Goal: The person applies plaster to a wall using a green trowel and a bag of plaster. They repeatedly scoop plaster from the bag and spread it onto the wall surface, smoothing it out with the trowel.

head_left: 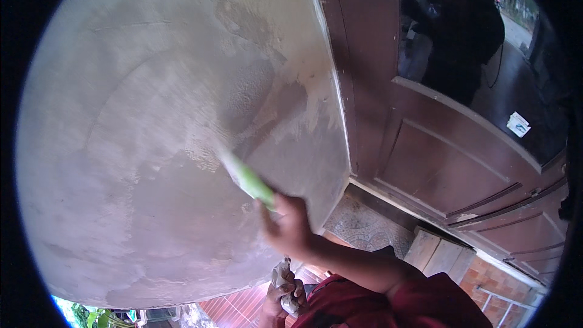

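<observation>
My right hand point(290, 226) is closed around a long light-green tool point(255, 186), its far end pale. Motion smears the tool, so its exact kind is unclear. That pale end is at or just off a grey plastered wall point(164, 212), which has darker damp-looking patches and curved streaks. Lower down, close to my dark red shirt, my left hand point(276, 299) is closed around a lumpy grey-smeared object point(285, 279). What that object is, I cannot make out.
Right of the wall stands a brown panelled door point(437, 158) with a dark reflecting glass pane point(461, 42). Wooden boards point(440, 254) lie below it, beside patterned tiles point(370, 225). Reddish floor tiles point(234, 307) and green leaves point(94, 317) show along the lower edge.
</observation>
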A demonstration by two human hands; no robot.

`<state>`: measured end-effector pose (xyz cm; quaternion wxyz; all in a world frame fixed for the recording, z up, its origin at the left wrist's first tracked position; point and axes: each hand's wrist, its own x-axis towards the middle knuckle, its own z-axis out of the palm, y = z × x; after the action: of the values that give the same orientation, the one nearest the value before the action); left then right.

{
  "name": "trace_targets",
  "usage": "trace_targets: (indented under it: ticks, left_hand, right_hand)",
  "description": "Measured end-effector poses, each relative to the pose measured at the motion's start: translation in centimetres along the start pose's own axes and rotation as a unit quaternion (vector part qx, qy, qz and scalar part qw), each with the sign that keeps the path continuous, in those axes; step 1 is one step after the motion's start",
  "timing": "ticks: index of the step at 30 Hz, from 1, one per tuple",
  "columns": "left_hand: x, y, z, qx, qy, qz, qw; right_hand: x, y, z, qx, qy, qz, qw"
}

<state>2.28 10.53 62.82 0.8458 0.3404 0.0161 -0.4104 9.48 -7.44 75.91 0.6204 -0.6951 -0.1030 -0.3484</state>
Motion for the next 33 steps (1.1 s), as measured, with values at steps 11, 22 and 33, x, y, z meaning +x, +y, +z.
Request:
trace_targets:
  ticks: [11, 22, 33]
  left_hand:
    - [-0.9, -0.8, -1.0, -0.010, -0.024, 0.004, 1.000]
    - [-4.0, -0.8, -4.4, -0.044, 0.000, 0.014, 0.999]
    - [-5.6, 1.9, -6.9, 0.020, -0.020, -0.034, 0.999]
  right_hand:
    - [2.3, -1.5, -8.8, 0.396, 0.131, 0.179, 0.891]
    - [10.9, -1.9, -1.3, -0.200, 0.106, -0.143, 0.964]
    - [-0.5, -1.6, 5.0, -0.178, 0.151, -0.168, 0.958]
